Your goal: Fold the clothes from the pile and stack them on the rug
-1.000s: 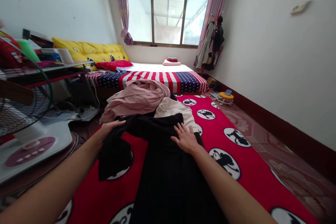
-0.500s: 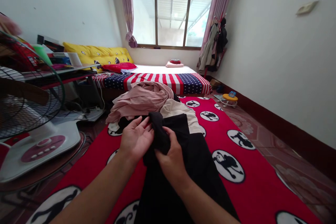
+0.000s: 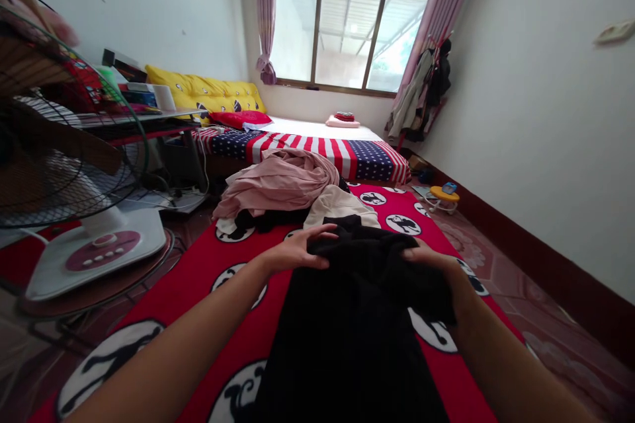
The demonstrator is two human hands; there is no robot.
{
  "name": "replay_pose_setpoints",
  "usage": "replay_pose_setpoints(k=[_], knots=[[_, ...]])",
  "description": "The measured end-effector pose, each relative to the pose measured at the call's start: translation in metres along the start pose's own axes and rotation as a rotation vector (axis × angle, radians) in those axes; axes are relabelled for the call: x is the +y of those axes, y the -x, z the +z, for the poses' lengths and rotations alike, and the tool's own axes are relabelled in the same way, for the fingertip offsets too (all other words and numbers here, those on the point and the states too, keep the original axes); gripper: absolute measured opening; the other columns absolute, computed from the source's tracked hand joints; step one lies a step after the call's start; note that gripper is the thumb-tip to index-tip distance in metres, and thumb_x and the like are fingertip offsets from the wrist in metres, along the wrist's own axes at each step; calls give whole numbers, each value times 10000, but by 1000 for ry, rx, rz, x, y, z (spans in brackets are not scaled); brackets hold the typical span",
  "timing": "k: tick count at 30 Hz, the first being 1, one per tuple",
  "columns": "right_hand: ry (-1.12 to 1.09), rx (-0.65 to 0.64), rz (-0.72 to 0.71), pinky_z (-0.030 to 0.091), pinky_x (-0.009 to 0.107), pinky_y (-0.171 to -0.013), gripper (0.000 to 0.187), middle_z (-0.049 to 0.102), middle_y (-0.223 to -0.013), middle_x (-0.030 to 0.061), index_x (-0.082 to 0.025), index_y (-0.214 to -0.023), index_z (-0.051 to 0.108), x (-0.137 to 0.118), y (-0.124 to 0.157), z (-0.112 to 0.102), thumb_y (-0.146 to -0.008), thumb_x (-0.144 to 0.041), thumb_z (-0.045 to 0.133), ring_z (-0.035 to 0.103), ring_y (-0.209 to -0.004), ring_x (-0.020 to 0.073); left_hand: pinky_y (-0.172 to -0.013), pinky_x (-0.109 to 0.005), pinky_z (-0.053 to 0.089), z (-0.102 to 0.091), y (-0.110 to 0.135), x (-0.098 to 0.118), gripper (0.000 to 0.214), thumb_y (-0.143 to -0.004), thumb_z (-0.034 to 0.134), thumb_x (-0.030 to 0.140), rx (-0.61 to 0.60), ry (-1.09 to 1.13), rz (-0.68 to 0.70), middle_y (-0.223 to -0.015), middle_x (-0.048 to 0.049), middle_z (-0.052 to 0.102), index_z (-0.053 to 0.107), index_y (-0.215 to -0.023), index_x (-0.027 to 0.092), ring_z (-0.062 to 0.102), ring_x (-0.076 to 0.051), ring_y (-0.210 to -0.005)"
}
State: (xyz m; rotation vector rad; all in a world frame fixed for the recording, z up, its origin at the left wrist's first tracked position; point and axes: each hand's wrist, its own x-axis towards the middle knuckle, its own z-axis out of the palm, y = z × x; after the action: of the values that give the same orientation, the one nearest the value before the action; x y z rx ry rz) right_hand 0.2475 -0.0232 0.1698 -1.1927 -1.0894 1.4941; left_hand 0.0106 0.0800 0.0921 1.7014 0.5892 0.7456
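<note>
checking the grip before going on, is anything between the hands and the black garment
Nothing visible. The left hand and the right hand both clutch the top edge of the black garment directly, on the red rug; the pile of pink and cream clothes lies beyond it.

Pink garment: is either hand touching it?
No, the left hand and right hand both hold the black garment, while the pink garment lies beyond them.

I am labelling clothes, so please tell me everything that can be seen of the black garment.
The black garment is matte cloth with faint lengthwise lines, lying long on the red rug toward the camera. Its far end is bunched and lifted: the left hand grips one side, the right hand the other, partly wrapped in cloth.
</note>
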Motion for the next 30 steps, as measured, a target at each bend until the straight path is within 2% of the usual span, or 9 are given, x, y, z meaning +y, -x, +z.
replay_pose_setpoints(k=[5, 7, 11, 16, 18, 20, 23, 26, 30], knots=[[-142, 90, 49, 538, 292, -679, 400, 725, -886, 57, -179, -1040, 650, 31, -24, -40, -656, -282, 608, 680, -758, 207, -838, -331, 484, -3, -10, -10, 161, -739, 669, 199, 306, -426, 76, -901, -53, 691, 720, -889, 177, 649, -216, -898], [-143, 175, 130, 512, 267, -592, 357, 718, -853, 48, -183, -1049, 633, 53, -35, -57, -743, -365, 594, 660, -675, 178, -788, -301, 479, 3, 0, -20, 157, -756, 595, 126, 463, -694, 129, -885, -40, 658, 707, -848, 188, 632, -189, -841], [-2, 238, 226, 477, 243, -547, 410, 709, -776, 50, -162, -934, 665, 81, -46, -70, -780, -540, 635, 645, -630, 162, -709, -258, 455, 19, 27, -33, 94, -789, 633, 225, 361, -952, 170, -904, -31, 649, 698, -855, 211, 624, -173, -809], [312, 152, 180, 433, 198, -548, 231, 680, -643, -5, -148, -747, 673, 79, -51, -62, -580, -242, 801, 600, -567, 113, -728, -265, 451, 23, 13, -24, 302, -942, 450, 314, 313, -919, 120, -817, -31, 685, 694, -796, 211, 631, -170, -779], [301, 69, 152, 420, 193, -547, 225, 665, -625, -25, -152, -731, 654, 75, -51, -58, -569, -235, 786, 588, -556, 101, -897, -309, 437, 20, -8, -21, 265, -880, 537, 226, 301, -954, 165, -1130, -45, 672, 650, -1119, 240, 582, -221, -1073], [258, 36, 113, 427, 196, -565, 257, 671, -653, -31, -157, -760, 644, 71, -50, -55, -571, -258, 786, 600, -578, 103, -1033, -367, 363, 17, -28, -22, 580, -749, 658, 146, 154, -988, 176, -1317, -46, 585, 539, -1303, 269, 433, -258, -1287], [183, 85, 84, 445, 215, -569, 308, 688, -698, -19, -162, -814, 642, 70, -47, -54, -571, -277, 793, 619, -590, 119, -1038, -378, 357, 7, -50, -29, 504, -587, 755, 94, 66, -859, 72, -1067, -44, 697, 695, -1057, 265, 519, -281, -1198], [87, 165, 69, 477, 236, -574, 312, 701, -716, -4, -171, -856, 652, 72, -49, -60, -584, -251, 782, 638, -596, 139, -914, -345, 441, -9, -62, -40, 201, -615, 763, 186, 249, -715, -9, -846, -32, 713, 731, -808, 233, 634, -262, -955], [33, 261, -3, 532, 271, -630, 231, 714, -720, 24, -175, -842, 660, 72, -69, -72, -627, -221, 733, 676, -654, 175, -774, -297, 493, -28, -72, -59, 215, -763, 637, 296, 554, -547, -97, -882, -53, 721, 708, -924, 172, 663, -223, -841]])
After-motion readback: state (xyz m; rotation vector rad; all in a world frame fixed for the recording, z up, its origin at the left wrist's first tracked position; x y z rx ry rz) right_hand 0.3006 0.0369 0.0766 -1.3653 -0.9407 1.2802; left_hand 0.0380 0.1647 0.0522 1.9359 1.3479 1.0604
